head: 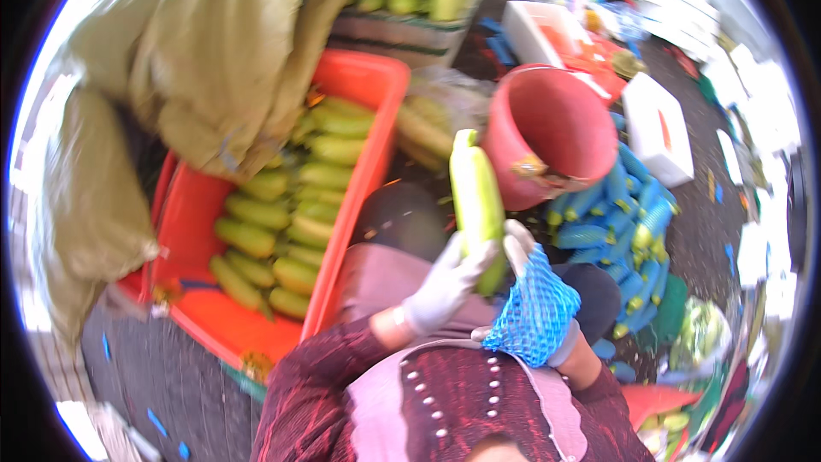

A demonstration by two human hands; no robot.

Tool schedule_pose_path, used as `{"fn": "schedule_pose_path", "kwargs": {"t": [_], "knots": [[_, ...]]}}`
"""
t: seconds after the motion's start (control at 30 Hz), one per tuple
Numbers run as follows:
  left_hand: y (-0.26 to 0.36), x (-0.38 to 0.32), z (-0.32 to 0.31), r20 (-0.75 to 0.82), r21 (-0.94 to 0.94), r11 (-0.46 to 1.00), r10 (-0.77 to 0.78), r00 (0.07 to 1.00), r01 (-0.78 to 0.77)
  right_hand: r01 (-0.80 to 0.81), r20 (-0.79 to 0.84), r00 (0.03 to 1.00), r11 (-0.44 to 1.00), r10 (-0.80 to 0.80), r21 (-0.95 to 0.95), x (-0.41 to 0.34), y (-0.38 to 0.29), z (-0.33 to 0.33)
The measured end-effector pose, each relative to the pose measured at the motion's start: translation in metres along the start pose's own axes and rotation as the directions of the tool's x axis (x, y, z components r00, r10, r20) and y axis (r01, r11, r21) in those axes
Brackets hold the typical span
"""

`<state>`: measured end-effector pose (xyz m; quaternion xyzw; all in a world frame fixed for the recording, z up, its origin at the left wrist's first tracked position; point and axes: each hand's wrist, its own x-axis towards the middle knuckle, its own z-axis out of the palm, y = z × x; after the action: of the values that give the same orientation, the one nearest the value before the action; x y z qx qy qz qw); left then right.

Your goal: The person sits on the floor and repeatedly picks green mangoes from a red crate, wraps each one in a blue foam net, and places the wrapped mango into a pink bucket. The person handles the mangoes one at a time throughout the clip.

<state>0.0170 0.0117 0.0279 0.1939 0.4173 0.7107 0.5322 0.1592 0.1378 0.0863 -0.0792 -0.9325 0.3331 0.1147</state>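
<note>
My left hand (447, 282), in a pale glove, grips a long green gourd-like vegetable (476, 199) by its lower part and holds it roughly upright. Close beside it on the right, my right hand (557, 337), also gloved, has a blue foam-net sleeve (535, 311) over it, with fingertips sticking out at the top near the vegetable. To my left, similar green vegetables lie in rows in a red plastic tub (253, 327). On the ground to my right is a pile of vegetables in blue net sleeves (616, 231).
A red bucket (551, 135) stands ahead, between my knees and white foam boxes (657, 128). Large woven sacks (211, 58) overhang the tub's far left. Beyond the tub, a crate (391, 35) holds more green vegetables. A bag of leafy greens (699, 333) lies at the right.
</note>
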Motion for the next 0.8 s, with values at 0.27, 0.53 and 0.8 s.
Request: {"fn": "schedule_pose_path", "kwargs": {"t": [0.27,0.53,0.8], "knots": [[0.051,-0.011,0.013,0.375,0.700,0.480,0.385,0.844,-0.530,-0.034,-0.261,0.953,0.915,0.150,0.403,-0.004,0.000,0.007],[0.065,-0.011,-0.076,-0.026,0.876,0.392,0.619,0.785,-0.280,-0.213,-0.122,0.694,0.363,0.710,0.907,-0.068,0.089,0.018],[0.139,-0.181,-0.382,-0.818,0.185,-0.440,0.426,0.386,0.879,-0.001,-0.601,0.595,0.748,0.534,0.663,-0.054,0.128,-0.049]]}}
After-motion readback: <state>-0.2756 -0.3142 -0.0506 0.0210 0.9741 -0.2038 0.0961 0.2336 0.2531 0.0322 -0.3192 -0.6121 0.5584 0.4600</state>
